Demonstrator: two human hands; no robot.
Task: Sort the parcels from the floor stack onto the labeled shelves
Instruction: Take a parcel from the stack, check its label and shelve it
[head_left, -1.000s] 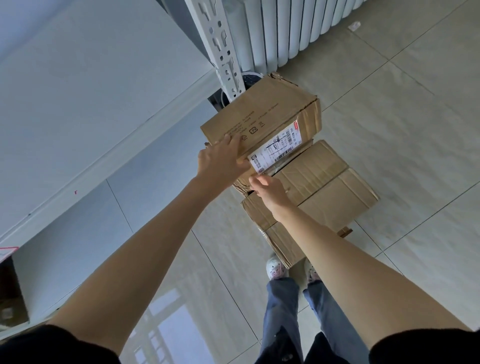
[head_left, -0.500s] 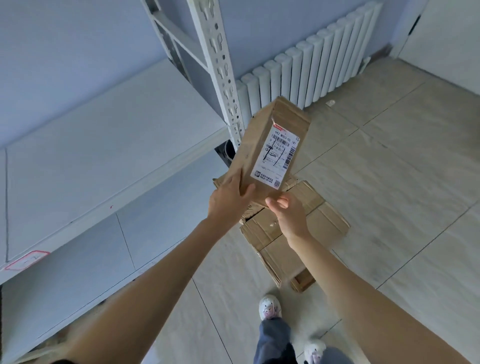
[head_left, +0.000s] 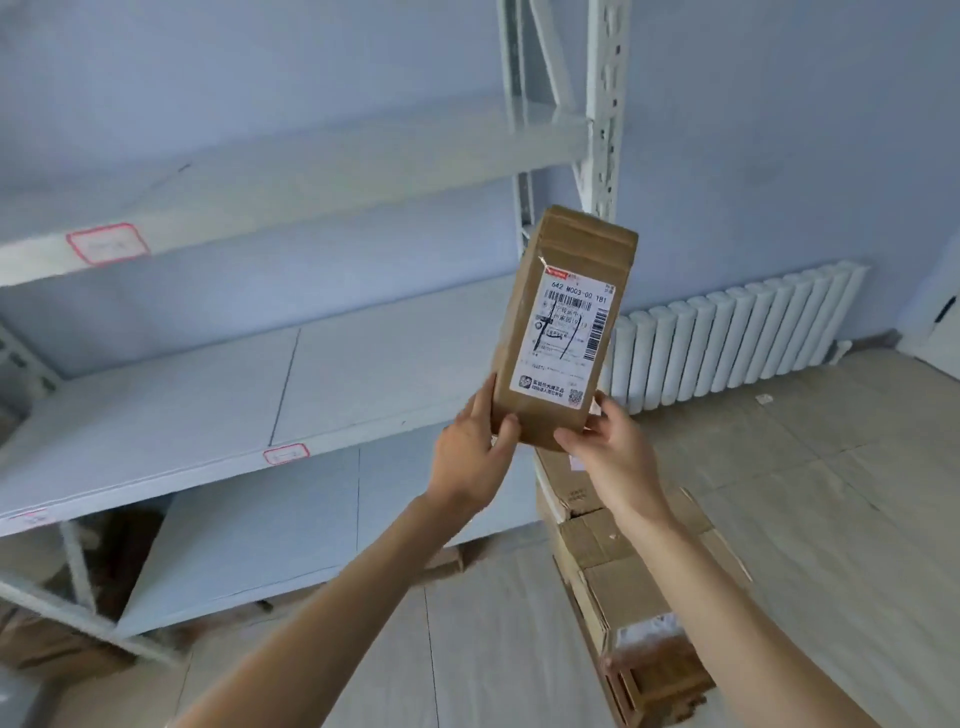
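Parcel upright, gripped by left hand, right hand; shelves behind.

Both arms outstretched and raised, left hand and right hand gripping opposite lower corners of a parcel

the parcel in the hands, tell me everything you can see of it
The parcel is a slim brown cardboard box, held upright and slightly tilted in front of the shelves. A white shipping label with barcodes and black pen strokes covers its facing side. The left hand and right hand grip its bottom corners.
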